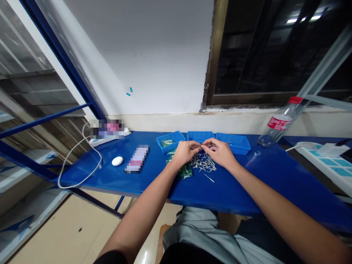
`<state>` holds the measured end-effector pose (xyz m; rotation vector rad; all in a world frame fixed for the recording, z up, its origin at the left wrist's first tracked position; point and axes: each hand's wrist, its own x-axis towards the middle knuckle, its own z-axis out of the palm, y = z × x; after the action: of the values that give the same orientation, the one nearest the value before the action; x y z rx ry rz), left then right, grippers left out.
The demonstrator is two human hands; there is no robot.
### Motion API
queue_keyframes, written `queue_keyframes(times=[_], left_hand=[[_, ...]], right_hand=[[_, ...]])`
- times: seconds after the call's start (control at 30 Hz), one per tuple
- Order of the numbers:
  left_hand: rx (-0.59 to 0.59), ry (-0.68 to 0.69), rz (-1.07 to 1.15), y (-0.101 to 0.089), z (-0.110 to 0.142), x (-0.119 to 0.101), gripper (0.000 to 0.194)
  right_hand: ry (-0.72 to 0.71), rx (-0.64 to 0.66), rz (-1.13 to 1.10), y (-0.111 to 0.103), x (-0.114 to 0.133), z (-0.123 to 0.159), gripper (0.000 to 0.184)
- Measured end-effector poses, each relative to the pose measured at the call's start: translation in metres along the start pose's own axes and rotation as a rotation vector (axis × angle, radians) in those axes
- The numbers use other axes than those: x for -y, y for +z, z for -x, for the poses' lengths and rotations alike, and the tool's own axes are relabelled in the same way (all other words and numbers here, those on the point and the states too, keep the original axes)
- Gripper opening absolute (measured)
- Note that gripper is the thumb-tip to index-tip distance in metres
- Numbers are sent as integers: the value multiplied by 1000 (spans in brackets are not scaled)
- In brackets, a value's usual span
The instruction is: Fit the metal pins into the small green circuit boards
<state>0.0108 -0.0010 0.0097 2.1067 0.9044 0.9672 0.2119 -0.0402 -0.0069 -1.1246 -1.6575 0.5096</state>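
Observation:
My left hand (184, 152) and my right hand (218, 152) meet fingertip to fingertip above the table. Both are closed in a pinch, and whatever lies between the fingers is too small to make out. Just below them is a pile of silvery metal pins (205, 163) that look like blind rivets. One loose pin (209, 178) lies apart, nearer the front edge. Beside the pile, partly under my left wrist, rests a green clear plastic bag (186, 171). Behind my hands stand a left blue bin (165, 148) with greenish packets, a middle bin (200, 135) and a right bin (239, 145).
On the blue table (154, 179) lie a phone (137, 158) and a white oval object (117, 161) to the left. A white cable (62, 174) loops over the left edge. At the right stand a plastic bottle (279, 123) and a white power strip (324, 161).

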Motion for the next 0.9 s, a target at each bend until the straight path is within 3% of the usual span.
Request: queue_keyframes(times=[0.23,0.37,0.6,0.7,0.9], left_hand=[[-36,13,50,2,0,2,36],[-39,47,102,2,0,3,44],[-101,94,-11,-2,1,-7,31],[-144,83,-41,-4,0,-9,27],[-190,56,-61,-5,1,-9,28]], right_hand=[[5,12,-25,2,-7,-1,19],[-61,35,30,1,-3,-1,16],[-329,-63,403,-19,-2,-10,21],[-312,-136,547,-29,-15,-18,22],[-268,-71,665,-34,-32,-26,20]])
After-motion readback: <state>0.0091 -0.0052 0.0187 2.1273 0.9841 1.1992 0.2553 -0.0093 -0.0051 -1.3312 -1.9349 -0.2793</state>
